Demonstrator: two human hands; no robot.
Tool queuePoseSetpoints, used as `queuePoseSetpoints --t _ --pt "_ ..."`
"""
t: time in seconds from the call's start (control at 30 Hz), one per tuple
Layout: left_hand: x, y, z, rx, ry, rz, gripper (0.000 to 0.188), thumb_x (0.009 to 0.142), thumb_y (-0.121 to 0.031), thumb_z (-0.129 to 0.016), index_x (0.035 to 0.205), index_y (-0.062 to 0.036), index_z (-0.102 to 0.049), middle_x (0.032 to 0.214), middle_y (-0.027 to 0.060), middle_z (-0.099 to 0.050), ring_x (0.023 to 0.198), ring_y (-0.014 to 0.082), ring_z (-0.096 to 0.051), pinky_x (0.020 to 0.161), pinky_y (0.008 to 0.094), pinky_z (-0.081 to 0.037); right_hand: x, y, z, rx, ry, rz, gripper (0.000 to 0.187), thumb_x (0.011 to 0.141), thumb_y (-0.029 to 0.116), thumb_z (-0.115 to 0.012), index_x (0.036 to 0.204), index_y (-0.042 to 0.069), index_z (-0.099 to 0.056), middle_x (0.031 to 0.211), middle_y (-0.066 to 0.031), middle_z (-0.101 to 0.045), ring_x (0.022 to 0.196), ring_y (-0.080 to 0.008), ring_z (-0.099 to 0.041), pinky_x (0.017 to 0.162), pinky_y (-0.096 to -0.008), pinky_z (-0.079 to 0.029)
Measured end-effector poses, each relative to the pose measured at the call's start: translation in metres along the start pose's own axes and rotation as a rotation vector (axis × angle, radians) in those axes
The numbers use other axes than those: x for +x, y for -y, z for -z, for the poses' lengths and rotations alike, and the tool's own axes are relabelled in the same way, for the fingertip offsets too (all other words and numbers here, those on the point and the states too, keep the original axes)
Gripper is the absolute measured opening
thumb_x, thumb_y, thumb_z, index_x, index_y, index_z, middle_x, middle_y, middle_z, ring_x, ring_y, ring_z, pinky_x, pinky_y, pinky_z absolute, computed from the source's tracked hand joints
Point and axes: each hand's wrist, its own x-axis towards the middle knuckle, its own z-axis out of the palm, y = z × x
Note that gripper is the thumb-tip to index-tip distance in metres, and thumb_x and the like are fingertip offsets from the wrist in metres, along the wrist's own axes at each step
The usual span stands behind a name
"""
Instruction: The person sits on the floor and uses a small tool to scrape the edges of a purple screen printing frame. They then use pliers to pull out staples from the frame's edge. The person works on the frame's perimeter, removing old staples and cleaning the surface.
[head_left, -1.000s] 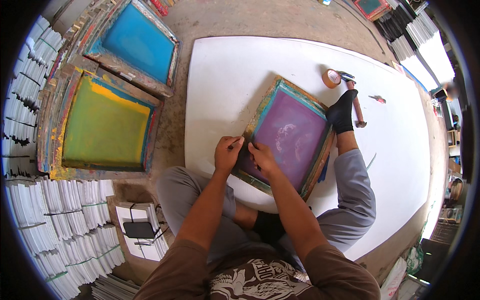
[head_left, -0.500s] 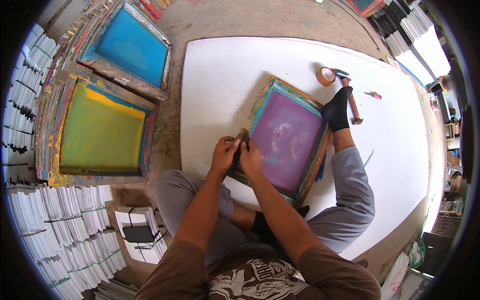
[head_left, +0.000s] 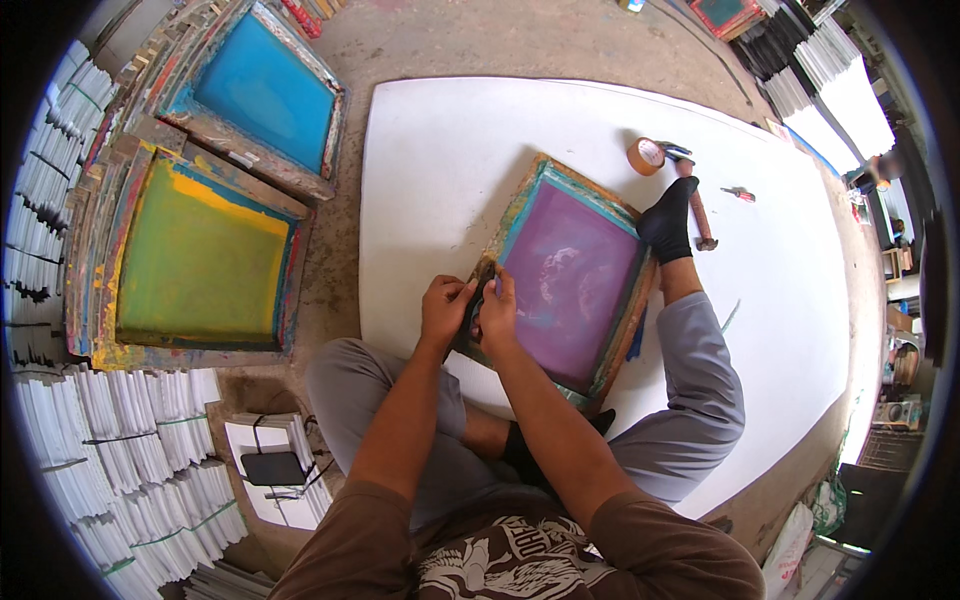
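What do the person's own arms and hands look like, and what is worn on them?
The left hand and the right hand are bare, without gloves. No watch or bracelet is visible. The forearms are uncovered below short, brown T-shirt sleeves.

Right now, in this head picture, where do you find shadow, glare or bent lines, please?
In the head view, the white board has a bowed far edge; in that view, soft shadow lies left of the purple-faced frame, white sheets at upper right look washed out, and the dark thing between left hand and right hand lacks clear detail.
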Motion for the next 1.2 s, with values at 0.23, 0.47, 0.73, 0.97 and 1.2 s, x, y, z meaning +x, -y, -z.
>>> queuePoseSetpoints --t 0.23,0.47,0.73,0.97,1.2 --pt "-0.01 -0.055 -0.006 0.726 -0.014 -0.2 0.044 0.097 -0.042 -0.065 0.079 -0.0043 -0.077 0.093 0.0189 -0.071 0.084 0.0388 -0.07 0.075 0.0501 -0.054 0.055 -0.044 0.014 -0.069 -0.186 0.323 0.041 0.107 0.016 -0.052 0.147 0.011 -0.056 0.114 -0.014 -0.07 0.082 -0.0231 -0.066 0.072 -0.0387 -0.055" --pt "-0.011 -0.059 -0.001 0.529 0.16 0.149 0.048 0.099 -0.045 -0.06 0.083 -0.0027 -0.078 0.086 0.0249 -0.073 0.083 0.0436 -0.073 0.076 0.0531 -0.056 0.023 -0.004 0.012 -0.225 -0.077 0.133 0.042 0.102 0.016 -0.055 0.143 0.005 -0.06 0.114 -0.0222 -0.072 0.101 -0.0292 -0.069 0.092 -0.0411 -0.053" --pt "0.002 -0.05 -0.006 0.295 0.237 0.23 0.049 0.095 -0.042 -0.068 0.076 0.0025 -0.075 0.07 0.0239 -0.069 0.068 0.0414 -0.07 0.068 0.0496 -0.053 0.017 0.007 0.03 -0.628 -0.069 0.334 0.057 0.092 0.022 -0.058 0.146 0.002 -0.054 0.119 -0.0328 -0.068 0.114 -0.0472 -0.066 0.101 -0.0516 -0.049" --pt "0.013 -0.033 0.003 -0.235 0.328 0.344 0.045 0.092 -0.031 -0.075 0.069 0.0071 -0.069 0.057 0.0121 -0.061 0.051 0.02 -0.056 0.05 0.0414 -0.043 -0.019 0.029 0.034 -0.91 0.088 0.34 0.099 0.075 0.035 -0.076 0.155 -0.005 -0.033 0.13 -0.0376 -0.059 0.124 -0.0514 -0.058 0.104 -0.0512 -0.049" --pt "0.043 0.001 -0.007 -0.155 0.304 0.37 0.047 0.09 -0.031 -0.08 0.067 0.0081 -0.066 0.056 0.0069 -0.056 0.052 0.0151 -0.05 0.047 0.0397 -0.037 -0.029 0.045 0.018 -0.998 0.148 0.34 0.101 0.075 0.028 -0.077 0.153 -0.013 -0.027 0.131 -0.0403 -0.056 0.12 -0.052 -0.061 0.101 -0.0519 -0.051"
